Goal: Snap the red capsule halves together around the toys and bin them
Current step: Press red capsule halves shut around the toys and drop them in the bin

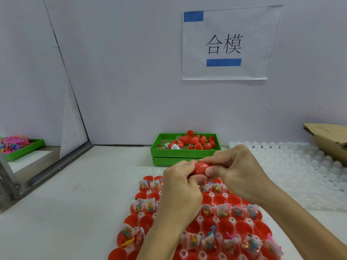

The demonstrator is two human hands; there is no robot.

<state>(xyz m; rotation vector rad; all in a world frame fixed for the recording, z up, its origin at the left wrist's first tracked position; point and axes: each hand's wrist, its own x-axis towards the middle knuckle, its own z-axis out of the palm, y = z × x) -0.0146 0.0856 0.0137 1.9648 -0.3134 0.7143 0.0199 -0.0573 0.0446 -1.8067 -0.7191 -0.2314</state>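
A red capsule is held between both hands above the tray. My left hand grips its left end with curled fingers, and my right hand pinches its right end with thumb and fingers. Below them lies a white holder tray filled with several red capsule halves, many carrying small bagged toys. Behind the hands stands a green bin holding several closed red capsules and a few loose toys.
An unfilled white holder tray lies at the right, with a cardboard box behind it. A second green tray with colourful toys sits far left beyond a metal-framed partition. A paper sign hangs on the wall.
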